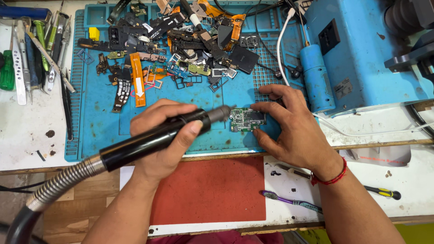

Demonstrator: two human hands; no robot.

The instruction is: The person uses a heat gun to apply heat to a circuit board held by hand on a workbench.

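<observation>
Small grey rectangular label [343, 87], perhaps a sticker, on the blue machine [361, 49].

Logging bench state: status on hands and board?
Left hand gripping black hot-air wand, nozzle at green circuit board. Right hand steadying board on blue mat. Loose phone parts heaped behind, clear of board.

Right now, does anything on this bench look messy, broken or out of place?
Yes. A jumble of loose phone parts, ribbon cables and small frames among them, lies heaped across the top of the blue mat. A toothbrush lies among dark specks on the bench edge. The green circuit board looks whole.
</observation>
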